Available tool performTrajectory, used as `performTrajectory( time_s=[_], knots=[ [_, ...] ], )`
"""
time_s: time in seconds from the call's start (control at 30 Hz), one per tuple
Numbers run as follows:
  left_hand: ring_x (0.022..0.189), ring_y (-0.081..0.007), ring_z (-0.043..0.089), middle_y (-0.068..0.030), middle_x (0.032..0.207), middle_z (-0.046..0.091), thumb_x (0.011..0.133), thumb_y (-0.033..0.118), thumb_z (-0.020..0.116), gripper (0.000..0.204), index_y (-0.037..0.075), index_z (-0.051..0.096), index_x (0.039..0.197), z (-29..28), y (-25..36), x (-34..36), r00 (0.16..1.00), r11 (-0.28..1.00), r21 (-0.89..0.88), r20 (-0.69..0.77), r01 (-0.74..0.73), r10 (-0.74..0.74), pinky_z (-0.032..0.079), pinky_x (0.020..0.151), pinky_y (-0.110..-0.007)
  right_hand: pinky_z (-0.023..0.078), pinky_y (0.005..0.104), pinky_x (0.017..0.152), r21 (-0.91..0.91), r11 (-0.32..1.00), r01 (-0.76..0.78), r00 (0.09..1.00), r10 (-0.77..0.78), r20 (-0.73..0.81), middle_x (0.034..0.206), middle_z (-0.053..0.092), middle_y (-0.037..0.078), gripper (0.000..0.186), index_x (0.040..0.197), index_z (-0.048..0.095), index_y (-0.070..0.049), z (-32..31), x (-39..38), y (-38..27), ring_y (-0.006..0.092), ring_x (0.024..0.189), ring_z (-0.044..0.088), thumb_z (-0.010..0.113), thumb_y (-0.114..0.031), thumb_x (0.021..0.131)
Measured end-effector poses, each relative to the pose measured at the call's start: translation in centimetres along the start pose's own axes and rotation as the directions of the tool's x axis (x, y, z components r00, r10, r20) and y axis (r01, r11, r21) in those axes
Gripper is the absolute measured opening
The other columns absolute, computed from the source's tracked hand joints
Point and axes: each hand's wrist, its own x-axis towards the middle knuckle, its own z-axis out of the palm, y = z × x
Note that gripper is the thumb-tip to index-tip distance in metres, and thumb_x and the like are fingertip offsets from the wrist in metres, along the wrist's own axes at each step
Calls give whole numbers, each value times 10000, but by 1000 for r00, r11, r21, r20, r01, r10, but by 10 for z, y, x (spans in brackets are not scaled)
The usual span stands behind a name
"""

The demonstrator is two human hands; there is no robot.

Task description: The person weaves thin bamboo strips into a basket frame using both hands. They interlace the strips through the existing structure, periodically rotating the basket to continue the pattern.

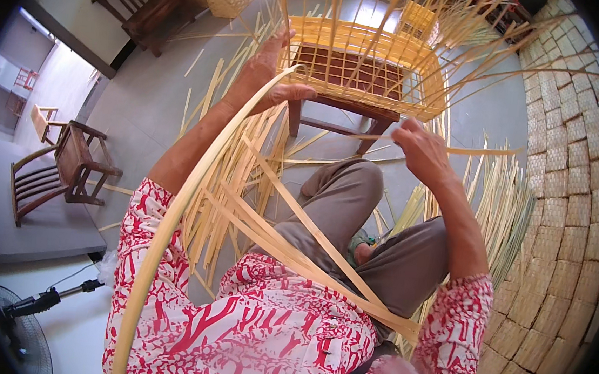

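Note:
A half-woven bamboo basket [430,92] rests on a dark wooden stool [362,109], its long loose stakes fanning upward. At its left end, my left hand [269,79] grips the weave, the thumb along the near side and the fingers partly hidden behind. One long pale strip [194,186] arcs from the basket's left side over my left forearm and down past my body. Off the basket's near right corner, my right hand [422,151] is closed in a pinch on a thin bamboo strip [482,151], which sticks out on both sides of the fingers.
Loose bamboo strips [294,257] lie across my lap and the floor, with another bundle [501,217] at right. Stacked woven pieces [548,242] line the right side. Wooden chairs [76,159] stand at left, and a fan [21,327] is at lower left.

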Motion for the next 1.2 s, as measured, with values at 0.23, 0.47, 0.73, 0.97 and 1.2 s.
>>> performTrajectory(
  time_s=[0.23,0.47,0.73,0.97,1.2],
  knots=[
    [693,-62,562,1,792,651,887,383,809,397,31,678,1015,-19,17,22,944,871,-455,-165,184,-286,476,669,-273,547,496,763,52,985,-163,952,171,-253,1129,601,114,188,916,695,-65,25,33,0,368,931,686,612,54,797],
    [836,-128,689,-76,827,735,1025,456,593,513,-24,760,951,-33,70,42,964,761,-621,-26,191,-263,535,778,-278,544,496,775,142,984,-111,929,153,-337,1140,594,129,209,927,695,-67,26,45,-9,364,955,676,597,71,804],
    [1222,-225,602,-131,1362,612,959,288,717,599,77,500,1476,-41,69,50,903,921,-324,424,218,-65,523,994,-361,544,516,820,263,952,-157,951,218,-220,1148,658,133,239,967,708,-84,49,65,7,375,957,691,569,37,816],
    [1189,-203,617,-103,1204,698,879,486,743,536,64,714,1209,-65,104,68,816,886,-443,558,139,151,464,1050,-405,579,481,816,265,951,-157,942,225,-249,1025,708,115,225,948,727,-108,60,73,16,355,972,706,578,-9,811],
    [1222,-219,606,-121,1350,623,997,298,649,476,-2,586,1361,-27,116,100,792,880,-350,609,320,-46,487,1024,-353,576,474,774,318,936,-151,921,250,-298,911,731,147,147,858,729,-89,57,79,-7,351,917,718,604,-55,787]
  ],
)
